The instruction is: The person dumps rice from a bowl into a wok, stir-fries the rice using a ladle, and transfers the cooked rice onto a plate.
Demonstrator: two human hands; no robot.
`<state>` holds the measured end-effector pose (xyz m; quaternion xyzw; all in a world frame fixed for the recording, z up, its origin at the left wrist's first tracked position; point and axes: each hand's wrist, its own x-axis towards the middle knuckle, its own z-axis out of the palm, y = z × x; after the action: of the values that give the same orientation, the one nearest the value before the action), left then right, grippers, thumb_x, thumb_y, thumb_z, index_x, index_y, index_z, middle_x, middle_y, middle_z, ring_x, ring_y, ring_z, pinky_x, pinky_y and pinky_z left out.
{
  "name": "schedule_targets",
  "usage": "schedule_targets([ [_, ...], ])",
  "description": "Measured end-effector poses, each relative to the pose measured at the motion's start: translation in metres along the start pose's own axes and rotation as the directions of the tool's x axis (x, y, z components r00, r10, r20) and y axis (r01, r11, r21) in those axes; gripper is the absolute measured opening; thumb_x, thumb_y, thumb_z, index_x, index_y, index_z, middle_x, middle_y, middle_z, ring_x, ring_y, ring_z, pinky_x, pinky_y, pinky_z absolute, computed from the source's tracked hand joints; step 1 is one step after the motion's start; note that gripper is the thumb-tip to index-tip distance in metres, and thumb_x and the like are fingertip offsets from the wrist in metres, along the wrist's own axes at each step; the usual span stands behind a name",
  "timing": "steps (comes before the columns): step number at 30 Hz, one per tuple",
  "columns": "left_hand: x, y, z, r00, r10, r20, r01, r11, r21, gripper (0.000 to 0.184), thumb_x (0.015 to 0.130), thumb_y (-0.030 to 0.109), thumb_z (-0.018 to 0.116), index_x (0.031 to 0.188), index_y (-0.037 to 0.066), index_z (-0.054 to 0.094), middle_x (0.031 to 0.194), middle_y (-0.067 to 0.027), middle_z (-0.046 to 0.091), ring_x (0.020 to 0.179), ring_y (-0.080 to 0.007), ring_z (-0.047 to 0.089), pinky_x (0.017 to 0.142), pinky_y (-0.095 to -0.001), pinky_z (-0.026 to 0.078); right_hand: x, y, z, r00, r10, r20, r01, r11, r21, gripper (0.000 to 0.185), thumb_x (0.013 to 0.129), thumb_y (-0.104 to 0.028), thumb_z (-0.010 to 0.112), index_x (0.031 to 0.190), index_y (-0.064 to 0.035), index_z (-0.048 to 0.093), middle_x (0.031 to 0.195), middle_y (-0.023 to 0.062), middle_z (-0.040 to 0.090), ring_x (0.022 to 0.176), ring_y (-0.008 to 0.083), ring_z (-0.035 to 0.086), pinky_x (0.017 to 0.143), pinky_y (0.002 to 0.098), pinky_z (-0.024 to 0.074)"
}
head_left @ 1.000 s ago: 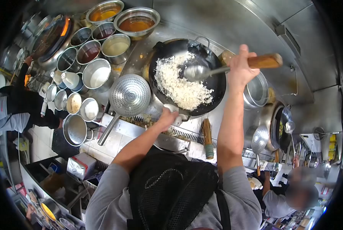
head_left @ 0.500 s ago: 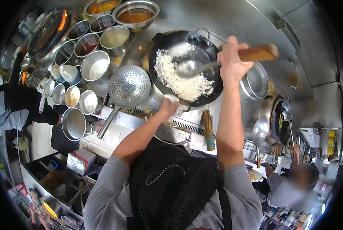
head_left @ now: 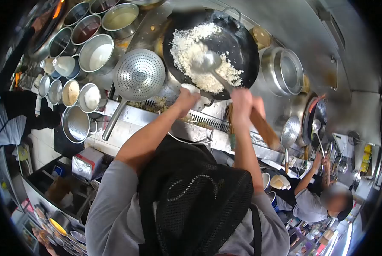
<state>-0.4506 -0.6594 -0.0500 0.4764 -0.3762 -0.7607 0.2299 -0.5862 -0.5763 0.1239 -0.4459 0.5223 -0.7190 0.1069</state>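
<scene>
A black wok [head_left: 242,47] sits on the stove in front of me, with white rice [head_left: 227,77] spread over its left and lower parts. My left hand [head_left: 186,103] is closed around a folded white cloth [head_left: 191,88] at the wok's near rim. Blurred by motion, my right hand [head_left: 243,106] grips a ladle [head_left: 211,62] by its long shaft, near the wooden handle [head_left: 264,130]. The ladle's bowl lies among the rice. A bamboo brush [head_left: 231,138] is mostly hidden behind my right forearm.
Left of the wok lies a large perforated strainer [head_left: 139,73], with several metal pots of liquid and seasoning [head_left: 98,53] beyond it. Stacked metal bowls [head_left: 280,70] stand to the right. A co-worker [head_left: 312,200] is at another wok at lower right.
My right hand has moved down toward me, and the ladle has swung so its handle points down and right. My left hand stays at the wok's rim; the whole view has shifted.
</scene>
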Motion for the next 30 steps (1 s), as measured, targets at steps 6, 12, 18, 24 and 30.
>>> schedule_targets([
  [6,-0.009,0.009,0.0,0.995,0.019,0.1,-0.002,0.986,-0.167,0.039,0.095,0.001,0.064,0.13,-0.004,0.049,0.113,-0.0145,0.066,0.098,-0.0252,0.07,0.071,-0.0379,0.06,0.024,-0.045,-0.02,0.97,0.134,0.202,-0.038,0.906,-0.422,0.029,0.107,-0.014,0.063,0.081,-0.0063,0.054,0.068,0.0039,0.059,0.062,0.0123,0.054,0.059,0.0317,0.0467],
  [12,-0.013,0.013,0.006,0.997,-0.056,0.045,0.06,0.994,-0.096,0.035,0.094,0.0,0.064,0.126,-0.006,0.051,0.107,-0.0124,0.064,0.094,-0.0228,0.07,0.069,-0.0363,0.059,0.046,0.038,0.011,0.999,0.0,0.05,0.016,0.945,-0.326,0.033,0.107,-0.021,0.066,0.078,-0.0074,0.056,0.065,0.0034,0.06,0.06,0.0105,0.054,0.057,0.0303,0.0456],
  [18,-0.011,0.011,0.0,0.997,0.033,0.066,-0.026,0.994,-0.103,0.04,0.097,0.003,0.065,0.13,-0.007,0.044,0.111,-0.015,0.064,0.092,-0.0228,0.069,0.069,-0.0375,0.058,0.04,-0.024,-0.064,0.974,-0.002,0.225,0.045,0.982,-0.184,0.032,0.106,-0.021,0.067,0.079,-0.0055,0.058,0.067,0.0026,0.06,0.062,0.0103,0.054,0.057,0.032,0.0459],
  [24,-0.012,0.014,0.004,0.995,-0.071,0.068,0.08,0.985,-0.151,0.047,0.097,0.004,0.065,0.135,-0.004,0.039,0.118,-0.017,0.062,0.097,-0.0263,0.068,0.075,-0.0395,0.059,0.098,-0.005,-0.002,0.993,0.119,0.023,-0.12,0.992,0.025,0.03,0.106,-0.018,0.07,0.084,-0.0064,0.053,0.065,-0.0006,0.059,0.058,0.0065,0.051,0.053,0.0264,0.042],
  [30,0.001,0.0,-0.008,0.994,-0.024,0.104,0.039,0.989,-0.143,0.041,0.097,0.0,0.061,0.134,0.0,0.042,0.118,-0.0184,0.062,0.102,-0.0295,0.071,0.075,-0.0398,0.062,0.07,-0.024,-0.023,0.996,0.013,-0.084,-0.011,0.999,0.031,0.04,0.103,-0.014,0.072,0.075,-0.0084,0.043,0.06,0.0009,0.055,0.054,0.0055,0.048,0.048,0.0275,0.0376],
])
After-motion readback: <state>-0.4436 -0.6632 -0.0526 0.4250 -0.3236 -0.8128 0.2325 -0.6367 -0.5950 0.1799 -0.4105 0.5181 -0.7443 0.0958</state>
